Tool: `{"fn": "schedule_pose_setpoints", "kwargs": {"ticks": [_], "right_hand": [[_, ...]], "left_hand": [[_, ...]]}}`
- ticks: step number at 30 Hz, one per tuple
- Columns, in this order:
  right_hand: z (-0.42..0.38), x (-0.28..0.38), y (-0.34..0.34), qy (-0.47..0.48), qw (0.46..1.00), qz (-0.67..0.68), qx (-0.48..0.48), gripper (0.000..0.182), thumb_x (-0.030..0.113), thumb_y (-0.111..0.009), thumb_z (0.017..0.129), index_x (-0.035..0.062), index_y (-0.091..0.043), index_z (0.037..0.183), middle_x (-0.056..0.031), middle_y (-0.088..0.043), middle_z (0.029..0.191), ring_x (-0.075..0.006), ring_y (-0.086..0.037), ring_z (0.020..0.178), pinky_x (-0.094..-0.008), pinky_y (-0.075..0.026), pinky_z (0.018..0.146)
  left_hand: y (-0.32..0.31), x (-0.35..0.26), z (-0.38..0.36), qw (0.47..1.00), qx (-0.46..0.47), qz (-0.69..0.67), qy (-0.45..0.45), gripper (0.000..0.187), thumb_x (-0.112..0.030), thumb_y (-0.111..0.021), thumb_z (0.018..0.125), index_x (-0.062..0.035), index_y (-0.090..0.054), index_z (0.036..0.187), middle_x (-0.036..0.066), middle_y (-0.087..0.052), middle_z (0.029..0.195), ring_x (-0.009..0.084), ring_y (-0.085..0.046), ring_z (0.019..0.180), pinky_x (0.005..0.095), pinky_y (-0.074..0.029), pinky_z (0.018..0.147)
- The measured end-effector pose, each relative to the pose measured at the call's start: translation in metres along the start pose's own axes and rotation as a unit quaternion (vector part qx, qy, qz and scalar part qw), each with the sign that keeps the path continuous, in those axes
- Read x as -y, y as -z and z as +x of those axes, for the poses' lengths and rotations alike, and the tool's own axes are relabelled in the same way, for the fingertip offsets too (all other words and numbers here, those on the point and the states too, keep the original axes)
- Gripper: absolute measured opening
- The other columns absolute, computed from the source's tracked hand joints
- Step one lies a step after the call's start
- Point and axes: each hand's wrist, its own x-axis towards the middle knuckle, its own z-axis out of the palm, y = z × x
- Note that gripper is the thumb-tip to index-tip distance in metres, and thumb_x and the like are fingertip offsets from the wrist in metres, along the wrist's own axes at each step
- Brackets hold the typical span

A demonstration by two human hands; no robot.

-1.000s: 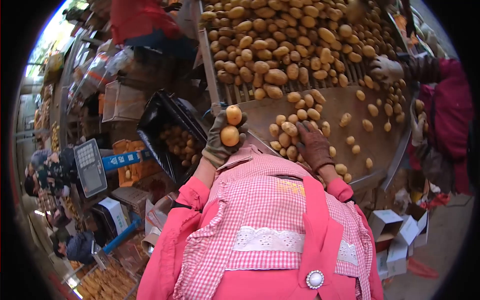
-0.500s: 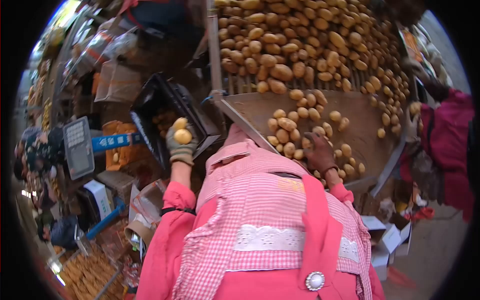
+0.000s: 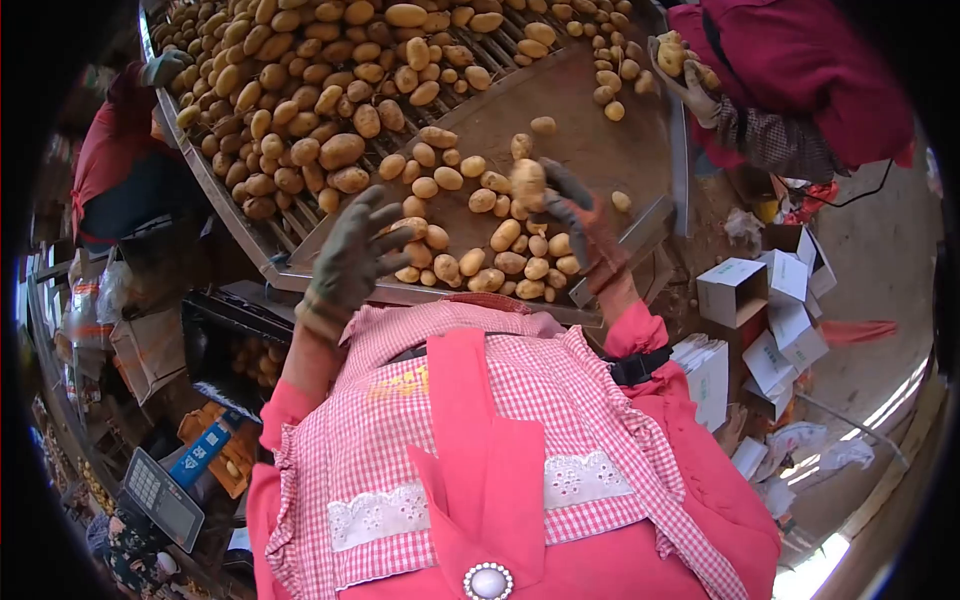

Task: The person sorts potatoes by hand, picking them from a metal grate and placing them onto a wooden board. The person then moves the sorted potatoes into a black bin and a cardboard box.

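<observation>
My left hand (image 3: 350, 255), in a grey-green work glove, hovers over the near left edge of the sorting table with its fingers spread and nothing in them. My right hand (image 3: 588, 222), gloved in darker brown, has a large potato (image 3: 528, 185) between thumb and fingers above the board. Beneath and between both hands lie several loose potatoes (image 3: 485, 279) on the brown board (image 3: 600, 140). A bigger heap of potatoes (image 3: 290, 90) covers the slatted part at the back left.
Left of my body sits a black crate (image 3: 235, 335) with potatoes inside. A scale (image 3: 163, 498) stands at lower left. Across the table, a co-worker's gloved hand (image 3: 690, 95) holds potatoes; another co-worker's glove (image 3: 165, 68) rests at the far left edge. White boxes (image 3: 733, 290) are at right.
The view has turned to the right. My left hand has let go of its potatoes and moved from the black crate to the table. My right hand has lifted a large potato.
</observation>
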Motion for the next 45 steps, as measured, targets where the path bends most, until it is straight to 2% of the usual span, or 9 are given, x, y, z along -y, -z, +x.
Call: {"fn": "schedule_pose_setpoints", "kwargs": {"ticks": [3, 7, 12, 18, 21, 24, 30, 40, 45], "right_hand": [[-0.019, 0.017, -0.014, 0.170, 0.926, -0.301, 0.148, 0.047, 0.006, -0.065, 0.090, 0.0055, -0.058, 0.137, -0.0110, -0.065, 0.131, -0.0188, -0.065, 0.113, -0.0307, -0.054, 0.091], [-0.015, 0.002, 0.036, 0.006, 0.925, -0.381, -0.013, 0.046, 0.014, -0.070, 0.088, 0.0092, -0.061, 0.133, -0.0123, -0.067, 0.127, -0.0239, -0.066, 0.115, -0.0330, -0.053, 0.094], [-0.042, -0.064, 0.044, 0.028, 0.716, -0.697, -0.006, 0.047, 0.026, -0.072, 0.084, 0.0132, -0.062, 0.128, -0.0095, -0.062, 0.130, -0.0303, -0.062, 0.118, -0.0428, -0.052, 0.097], [-0.022, -0.039, 0.024, -0.086, 0.757, -0.647, -0.015, 0.045, 0.031, -0.074, 0.082, 0.0111, -0.067, 0.122, -0.0120, -0.068, 0.117, -0.0305, -0.066, 0.109, -0.0434, -0.054, 0.091], [-0.023, -0.032, 0.005, 0.020, 0.917, -0.399, -0.019, 0.043, 0.030, -0.072, 0.087, 0.0078, -0.066, 0.124, -0.0160, -0.072, 0.110, -0.0304, -0.070, 0.097, -0.0378, -0.055, 0.084], [-0.030, -0.001, -0.044, 0.044, 0.923, -0.359, 0.131, 0.045, 0.024, -0.071, 0.091, 0.0097, -0.062, 0.133, -0.0136, -0.070, 0.121, -0.0219, -0.069, 0.104, -0.0351, -0.055, 0.088], [0.031, -0.044, 0.029, 0.041, 0.722, -0.688, -0.051, 0.046, 0.028, -0.069, 0.087, 0.0180, -0.059, 0.130, -0.0120, -0.060, 0.129, -0.0352, -0.063, 0.115, -0.0469, -0.053, 0.094], [0.041, -0.002, -0.018, -0.115, 0.857, -0.502, 0.019, 0.047, 0.044, -0.070, 0.089, 0.0134, -0.063, 0.124, -0.0150, -0.068, 0.121, -0.0356, -0.064, 0.109, -0.0441, -0.052, 0.090], [-0.001, -0.012, -0.069, 0.130, 0.896, -0.390, 0.165, 0.047, 0.029, -0.070, 0.093, 0.0092, -0.059, 0.135, -0.0181, -0.067, 0.121, -0.0329, -0.067, 0.106, -0.0399, -0.055, 0.089]], "left_hand": [[-0.033, 0.019, 0.028, 0.985, 0.067, -0.103, 0.118, 0.057, -0.047, -0.054, 0.102, -0.0087, -0.046, 0.143, 0.012, -0.063, 0.125, 0.0263, -0.066, 0.108, 0.0354, -0.061, 0.080], [0.011, 0.024, 0.041, 0.979, 0.000, -0.121, 0.162, 0.044, -0.047, -0.065, 0.095, -0.0108, -0.061, 0.119, 0.003, -0.070, 0.096, 0.0159, -0.068, 0.076, 0.0245, -0.056, 0.059], [0.013, 0.027, 0.026, 0.983, -0.070, -0.101, 0.136, 0.049, -0.051, -0.062, 0.096, -0.0067, -0.062, 0.118, 0.007, -0.072, 0.099, 0.0149, -0.068, 0.071, 0.0242, -0.055, 0.055], [0.014, 0.020, 0.031, 0.968, -0.005, -0.148, 0.201, 0.055, -0.057, -0.059, 0.096, -0.0039, -0.067, 0.110, 0.011, -0.072, 0.093, 0.0240, -0.072, 0.084, 0.0320, -0.061, 0.068], [-0.006, 0.019, 0.030, 0.961, 0.028, -0.197, 0.191, 0.053, -0.056, -0.053, 0.098, -0.0050, -0.069, 0.102, 0.016, -0.068, 0.119, 0.0322, -0.068, 0.104, 0.0432, -0.062, 0.081], [-0.020, 0.019, 0.032, 0.938, 0.077, -0.259, 0.219, 0.053, -0.055, -0.051, 0.100, -0.0050, -0.068, 0.098, 0.017, -0.062, 0.130, 0.0359, -0.060, 0.120, 0.0520, -0.058, 0.091], [0.004, 0.025, 0.034, 0.922, 0.112, -0.307, 0.209, 0.050, -0.052, -0.047, 0.102, -0.0069, -0.068, 0.100, 0.013, -0.065, 0.116, 0.0336, -0.060, 0.115, 0.0565, -0.052, 0.094], [0.013, 0.027, 0.036, 0.922, 0.151, -0.283, 0.215, 0.050, -0.044, -0.050, 0.103, -0.0076, -0.056, 0.137, 0.019, -0.065, 0.123, 0.0348, -0.066, 0.104, 0.0507, -0.054, 0.096], [0.007, 0.027, 0.035, 0.968, 0.207, 0.140, 0.021, 0.058, -0.043, -0.047, 0.104, -0.0095, -0.040, 0.150, 0.023, -0.050, 0.143, 0.0331, -0.059, 0.121, 0.0494, -0.053, 0.099]]}}
